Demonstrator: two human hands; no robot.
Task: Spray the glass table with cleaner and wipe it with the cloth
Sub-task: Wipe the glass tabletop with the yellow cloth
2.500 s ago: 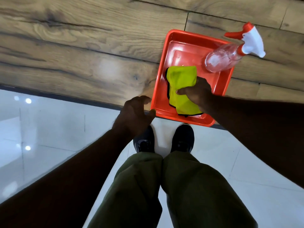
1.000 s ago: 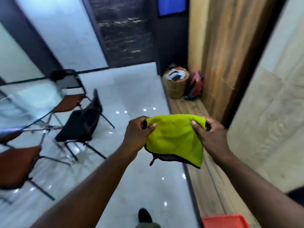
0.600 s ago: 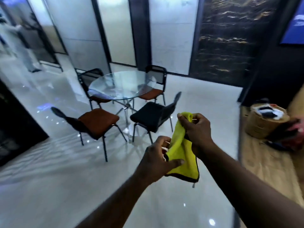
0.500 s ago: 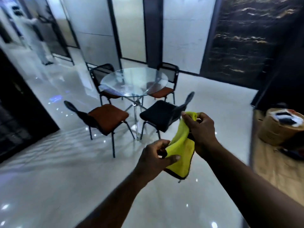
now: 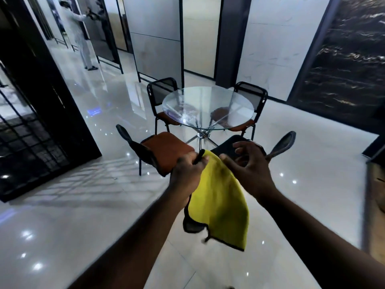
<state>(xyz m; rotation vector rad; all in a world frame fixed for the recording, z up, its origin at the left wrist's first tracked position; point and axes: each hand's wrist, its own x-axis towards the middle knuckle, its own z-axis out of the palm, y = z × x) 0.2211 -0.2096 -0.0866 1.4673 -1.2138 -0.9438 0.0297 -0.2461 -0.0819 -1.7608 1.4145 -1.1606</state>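
one top corner of the yellow microfibre cloth with black edging [image 5: 218, 205] is pinched in the left hand [image 5: 187, 176], rest of it hanging loose above the glossy white floor [image 5: 83, 205]. right hand [image 5: 250, 170] sits just beside it, fingers spread wide, gripping nothing. round glass bench [image 5: 208, 107] is further ahead, black-framed chairs [image 5: 166, 147] around it.

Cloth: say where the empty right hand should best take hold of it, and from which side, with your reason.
Probably its upper edge, from the right: the cloth hangs loose where the left hand pinches its top corner, and that edge slopes down beside the open right hand.
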